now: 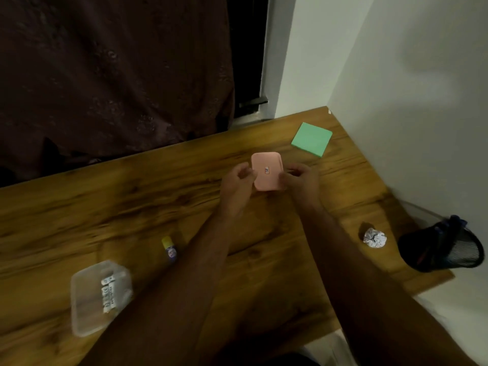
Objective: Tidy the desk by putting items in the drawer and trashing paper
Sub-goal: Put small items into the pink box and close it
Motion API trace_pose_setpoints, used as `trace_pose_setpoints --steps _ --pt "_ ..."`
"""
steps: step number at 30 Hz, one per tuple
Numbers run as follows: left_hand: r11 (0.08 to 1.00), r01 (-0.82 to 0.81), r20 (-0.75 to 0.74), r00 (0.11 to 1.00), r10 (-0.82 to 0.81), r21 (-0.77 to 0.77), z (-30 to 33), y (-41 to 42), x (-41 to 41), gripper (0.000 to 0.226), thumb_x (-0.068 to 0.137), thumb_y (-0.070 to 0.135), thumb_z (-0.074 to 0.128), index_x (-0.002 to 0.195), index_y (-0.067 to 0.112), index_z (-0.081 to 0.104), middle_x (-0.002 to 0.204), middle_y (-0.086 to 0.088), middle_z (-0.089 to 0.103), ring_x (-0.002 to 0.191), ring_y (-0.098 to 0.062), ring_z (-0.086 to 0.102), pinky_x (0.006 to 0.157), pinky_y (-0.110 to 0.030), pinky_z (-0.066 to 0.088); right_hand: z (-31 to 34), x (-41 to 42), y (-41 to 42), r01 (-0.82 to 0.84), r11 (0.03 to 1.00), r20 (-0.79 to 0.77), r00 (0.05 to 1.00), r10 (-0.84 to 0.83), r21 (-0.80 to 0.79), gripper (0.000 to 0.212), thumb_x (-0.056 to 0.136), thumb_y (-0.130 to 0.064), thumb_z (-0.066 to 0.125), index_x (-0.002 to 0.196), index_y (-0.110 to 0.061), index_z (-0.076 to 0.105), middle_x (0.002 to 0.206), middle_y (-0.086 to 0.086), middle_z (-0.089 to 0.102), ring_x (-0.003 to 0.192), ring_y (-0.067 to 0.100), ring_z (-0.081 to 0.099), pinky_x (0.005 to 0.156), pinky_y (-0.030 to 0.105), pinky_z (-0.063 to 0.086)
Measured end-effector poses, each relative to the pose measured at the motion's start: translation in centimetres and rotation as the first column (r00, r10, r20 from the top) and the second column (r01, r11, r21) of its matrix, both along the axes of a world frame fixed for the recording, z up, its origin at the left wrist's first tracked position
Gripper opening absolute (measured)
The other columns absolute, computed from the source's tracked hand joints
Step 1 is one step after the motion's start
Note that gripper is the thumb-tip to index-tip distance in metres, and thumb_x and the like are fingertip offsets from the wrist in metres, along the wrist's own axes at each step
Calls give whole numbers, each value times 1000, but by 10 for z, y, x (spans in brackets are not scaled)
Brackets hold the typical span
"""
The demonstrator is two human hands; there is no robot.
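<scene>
Left hand (237, 180) and right hand (301, 178) pinching smooth pink rounded-corner pad (267, 170), grainy wooden desk (105, 207), crumpled paper ball (374, 238)

A wooden table (132, 207) with dark grain stands in a corner. A white wall (409, 75) is on its right side. Behind the table hangs a dark brown curtain (113, 75), and beside it is a pale window frame (266, 62). The light is dim.

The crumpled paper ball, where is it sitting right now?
In the head view the crumpled paper ball lies on the wooden desk at the right, just left of the black mesh basket and apart from both hands.
</scene>
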State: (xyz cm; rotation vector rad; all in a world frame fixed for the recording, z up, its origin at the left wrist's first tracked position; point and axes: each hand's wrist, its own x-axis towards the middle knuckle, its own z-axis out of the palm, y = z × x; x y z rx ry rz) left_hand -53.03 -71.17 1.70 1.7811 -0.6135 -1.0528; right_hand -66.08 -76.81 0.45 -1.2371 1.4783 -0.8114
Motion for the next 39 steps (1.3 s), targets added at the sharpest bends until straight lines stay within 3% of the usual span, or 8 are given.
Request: trace_pose_setpoints --steps 5,11,15,20,24,27,32,39 --pt "994 -62 44 997 67 -92 16 45 50 35 90 8 62 124 15 61 124 -2 62 108 -17 61 84 -38 59 20 48 42 -17 996 152 988 3 92 26 85 -3 66 111 -4 66 109 11 69 98 26 67 79 43 60" --pt "990 -56 98 993 69 -132 43 154 135 34 86 3 66 117 15 66 108 5 67 102 -15 65 85 -37 58 45 115 140 -213 975 285 940 187 66 23 86 1 66 107 -8 67 96 17 72 76 24 67 58 32 55" --pt "996 -48 170 984 59 -69 42 237 178 32 83 6 69 110 23 70 105 5 72 95 -11 68 84 -38 58 37 155 208 -329 941 247 921 303 72 26 83 3 69 108 -5 67 92 9 71 72 17 67 55 25 56" --pt "997 -73 327 943 65 13 38 303 207 31 83 14 71 113 22 70 102 11 70 96 -6 65 82 -28 55 25 190 266 -405 909 180 906 384 98 29 82 0 71 110 -9 66 97 8 70 90 22 70 68 31 60" --pt "997 -78 362 930 68 15 32 332 208 31 84 17 71 114 20 69 104 8 70 91 -5 64 79 -27 55 23 199 286 -439 899 -6 899 439 11 31 81 -4 70 109 -15 68 96 3 69 91 20 68 76 39 60" --pt "997 -72 378 924 59 20 24 342 200 35 85 18 71 119 18 66 106 5 69 88 -6 62 68 -19 51 24 196 295 -483 874 -122 871 475 -46 31 83 -4 66 113 -15 69 101 -1 70 93 13 67 76 32 60" --pt "997 -65 416 909 40 45 12 350 189 36 87 20 69 123 21 64 109 5 69 87 -7 62 67 -20 51 22 189 304 -535 839 -216 835 506 -100 30 85 -2 63 113 -11 69 96 -6 69 88 9 65 79 30 58" --pt "998 -24 434 901 -3 57 7 352 191 37 91 22 63 128 24 60 112 5 68 88 -4 58 71 -21 51 14 187 308 -550 827 -240 824 514 -118 33 91 -6 59 123 -15 63 97 -6 65 83 1 61 61 10 47"
